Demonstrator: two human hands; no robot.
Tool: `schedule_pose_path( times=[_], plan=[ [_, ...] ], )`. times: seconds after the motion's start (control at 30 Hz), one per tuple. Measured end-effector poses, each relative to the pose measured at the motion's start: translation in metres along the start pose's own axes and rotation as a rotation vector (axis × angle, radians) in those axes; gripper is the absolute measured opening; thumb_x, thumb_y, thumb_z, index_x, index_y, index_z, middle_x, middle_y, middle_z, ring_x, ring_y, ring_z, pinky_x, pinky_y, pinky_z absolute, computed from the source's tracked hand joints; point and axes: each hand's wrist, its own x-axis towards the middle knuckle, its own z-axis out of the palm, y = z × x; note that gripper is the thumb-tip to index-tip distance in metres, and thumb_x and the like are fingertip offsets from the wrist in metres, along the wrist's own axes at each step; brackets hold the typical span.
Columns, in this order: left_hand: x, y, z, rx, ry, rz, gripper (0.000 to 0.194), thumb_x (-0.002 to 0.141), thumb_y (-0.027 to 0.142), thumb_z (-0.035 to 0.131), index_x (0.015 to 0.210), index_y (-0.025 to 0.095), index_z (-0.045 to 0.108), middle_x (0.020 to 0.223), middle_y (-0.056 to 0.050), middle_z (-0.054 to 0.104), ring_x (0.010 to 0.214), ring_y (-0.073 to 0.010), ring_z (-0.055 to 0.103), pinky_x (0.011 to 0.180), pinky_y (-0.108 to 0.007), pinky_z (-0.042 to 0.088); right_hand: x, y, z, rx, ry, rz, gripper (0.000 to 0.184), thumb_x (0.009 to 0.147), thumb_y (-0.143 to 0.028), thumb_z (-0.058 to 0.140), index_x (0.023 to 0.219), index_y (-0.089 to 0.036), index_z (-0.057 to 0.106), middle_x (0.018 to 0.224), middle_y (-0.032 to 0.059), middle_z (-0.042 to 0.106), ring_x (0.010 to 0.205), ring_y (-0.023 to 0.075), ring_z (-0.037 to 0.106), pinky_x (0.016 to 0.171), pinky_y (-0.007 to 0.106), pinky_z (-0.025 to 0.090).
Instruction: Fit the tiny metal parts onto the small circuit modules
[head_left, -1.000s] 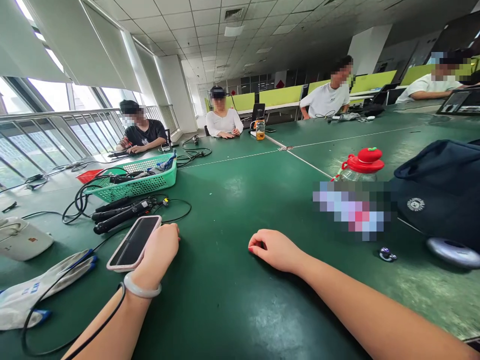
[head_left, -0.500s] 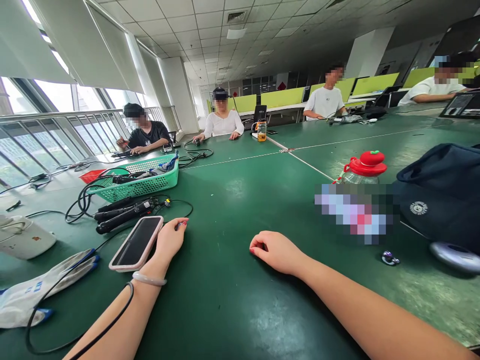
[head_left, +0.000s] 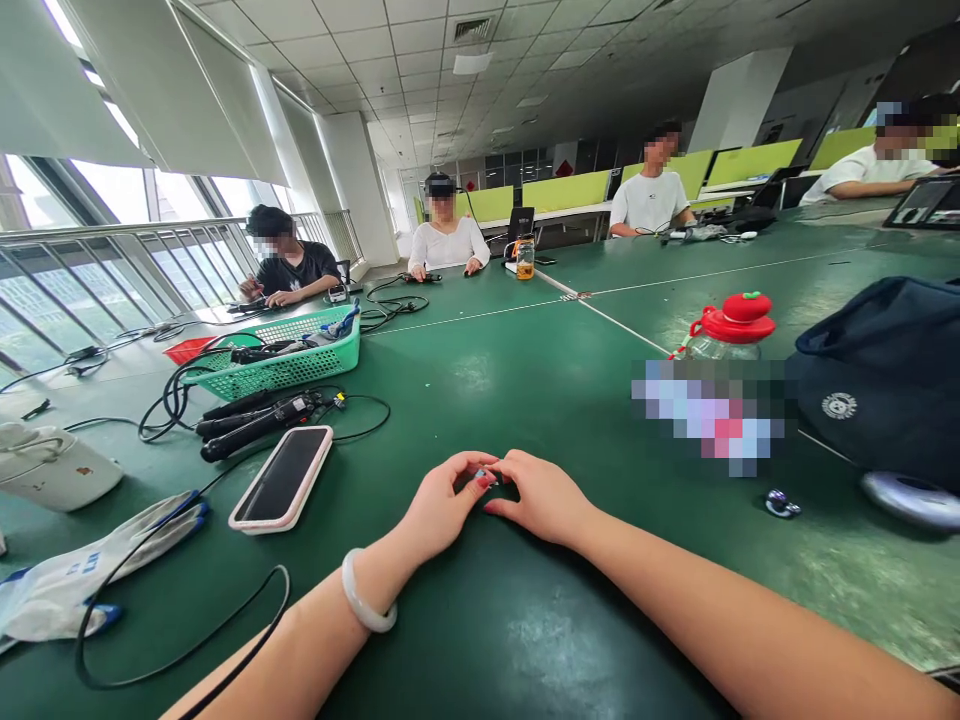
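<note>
My left hand (head_left: 442, 505) pinches a small shiny object (head_left: 487, 478) between thumb and fingertips; its kind is too small to tell. A pale bangle (head_left: 365, 595) circles that wrist. Directly beside it, my right hand (head_left: 544, 500) rests low over the table, its fingers curved and the thumb apart from them. The fingertips of both hands meet around the small object, and I see nothing else in the right hand. Left of the hands lies a phone in a pale pink case (head_left: 283, 480), screen up.
Around the left side are black tool handles (head_left: 259, 425), a green basket (head_left: 300, 370) with cables, a work glove (head_left: 97, 580) and a white pot (head_left: 56, 470). To the right sit a small shiny trinket (head_left: 781, 504), a red-lidded jar (head_left: 731, 330) and a dark bag (head_left: 885, 380). Several people sit beyond.
My left hand has moved right, away from the phone, to my right hand, carrying the small shiny object. My right hand has stayed nearly in place, its thumb and fingers now further apart.
</note>
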Motion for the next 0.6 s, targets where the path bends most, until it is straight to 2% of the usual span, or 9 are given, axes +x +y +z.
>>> schedule_pose_path(
  times=[0.1,0.23,0.4,0.6],
  plan=[
    [-0.006,0.003,0.002,-0.009,-0.028,0.001,0.028,0.084,0.032,0.057,0.107,0.017,0.062,0.104,-0.008,0.069,0.098,-0.0175,0.064,0.092,-0.032,0.048,0.000,-0.001,0.002,-0.029,0.009,-0.031,0.023,0.084,-0.041,0.062,0.095,-0.022,0.068,0.091,0.0028,0.061,0.079,0.0155,0.059,0.070,0.027,0.043],
    [-0.006,-0.001,-0.002,0.024,-0.009,-0.002,0.027,0.083,0.033,0.059,0.105,0.018,0.064,0.106,-0.008,0.070,0.098,-0.0182,0.064,0.092,-0.033,0.049,0.001,-0.002,0.002,-0.038,0.005,-0.043,0.024,0.089,-0.040,0.054,0.093,-0.023,0.070,0.091,0.0027,0.062,0.078,0.0144,0.059,0.069,0.027,0.043],
    [-0.006,-0.003,-0.004,0.049,0.004,-0.013,0.028,0.082,0.034,0.060,0.104,0.017,0.065,0.102,-0.008,0.071,0.096,-0.0182,0.065,0.091,-0.033,0.049,0.001,-0.001,0.001,-0.002,0.011,-0.024,0.018,0.089,-0.030,0.056,0.087,-0.019,0.070,0.085,0.0035,0.065,0.080,0.0157,0.060,0.071,0.027,0.042],
    [-0.004,-0.007,-0.011,0.111,0.034,-0.062,0.026,0.083,0.032,0.058,0.104,0.019,0.065,0.103,-0.006,0.072,0.096,-0.0180,0.066,0.087,-0.032,0.050,-0.001,0.003,-0.001,0.105,0.019,0.017,0.012,0.085,-0.025,0.058,0.077,-0.020,0.067,0.078,0.0016,0.066,0.073,0.0150,0.057,0.067,0.027,0.039]
  ],
)
